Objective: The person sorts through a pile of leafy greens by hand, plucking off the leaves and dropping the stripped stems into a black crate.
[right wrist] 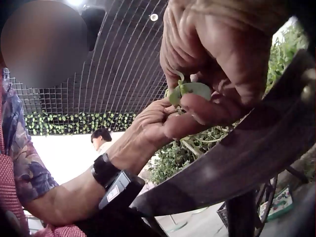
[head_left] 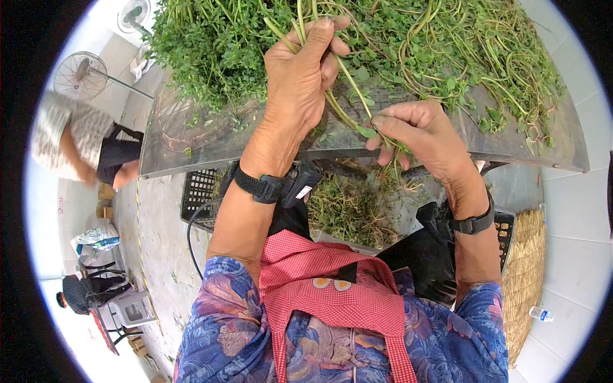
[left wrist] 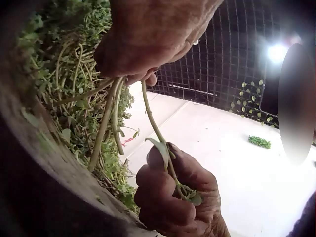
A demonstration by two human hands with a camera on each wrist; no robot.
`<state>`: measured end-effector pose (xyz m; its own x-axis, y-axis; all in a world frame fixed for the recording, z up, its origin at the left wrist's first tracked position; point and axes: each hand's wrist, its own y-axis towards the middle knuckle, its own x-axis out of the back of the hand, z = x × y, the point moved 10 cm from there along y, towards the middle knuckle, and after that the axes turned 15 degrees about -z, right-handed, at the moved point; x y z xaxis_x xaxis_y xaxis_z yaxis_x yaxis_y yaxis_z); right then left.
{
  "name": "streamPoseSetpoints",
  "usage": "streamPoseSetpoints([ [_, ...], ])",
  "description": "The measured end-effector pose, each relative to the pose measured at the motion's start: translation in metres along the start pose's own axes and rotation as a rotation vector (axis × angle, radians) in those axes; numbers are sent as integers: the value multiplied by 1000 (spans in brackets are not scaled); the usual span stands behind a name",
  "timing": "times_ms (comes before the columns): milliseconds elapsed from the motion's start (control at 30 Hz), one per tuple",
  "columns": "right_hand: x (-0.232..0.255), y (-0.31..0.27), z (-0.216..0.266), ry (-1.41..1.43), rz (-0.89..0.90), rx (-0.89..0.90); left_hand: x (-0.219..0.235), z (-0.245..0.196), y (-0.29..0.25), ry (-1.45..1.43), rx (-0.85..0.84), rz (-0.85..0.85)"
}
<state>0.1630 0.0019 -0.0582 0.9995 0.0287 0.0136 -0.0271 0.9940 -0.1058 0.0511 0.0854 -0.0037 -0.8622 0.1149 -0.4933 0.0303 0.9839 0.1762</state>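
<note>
My left hand (head_left: 299, 80) grips several green stems (head_left: 341, 110) near the table's front edge, their ends hanging below the fist. To its right and slightly lower, my right hand (head_left: 421, 135) pinches the lower part of one thin stem between thumb and finger. That stem (left wrist: 150, 114) runs between both hands in the left wrist view, with a small leaf near the right hand (left wrist: 175, 192). In the right wrist view, small leaves (right wrist: 190, 91) stick out from the right hand's fingers (right wrist: 195, 111).
Heaps of leafy green stems (head_left: 211, 51) cover the far side of the table (head_left: 211, 150). Beneath it lie cut plant scraps (head_left: 357, 207) by a black crate (head_left: 198, 191). A person (head_left: 83, 137) stands at the left near a fan (head_left: 81, 73); another (head_left: 83, 293) is seated farther back.
</note>
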Motion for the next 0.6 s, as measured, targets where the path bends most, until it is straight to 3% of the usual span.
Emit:
streamPoseSetpoints([
  [100,12,5,-7,17,-102,-60,4,-4,2,-76,15,-26],
  [167,27,14,-10,388,-222,-80,4,-15,4,-110,-32,9],
  [400,9,3,-1,371,-123,-125,9,-17,6,-79,-32,-38],
  [500,2,4,2,215,-29,-42,9,-18,5,-65,-32,-38],
  [567,5,-2,11,-238,-58,58,15,-20,6,-44,-48,-117],
  [600,7,-1,7,-245,-83,53,13,-18,5,-57,-34,-98],
])
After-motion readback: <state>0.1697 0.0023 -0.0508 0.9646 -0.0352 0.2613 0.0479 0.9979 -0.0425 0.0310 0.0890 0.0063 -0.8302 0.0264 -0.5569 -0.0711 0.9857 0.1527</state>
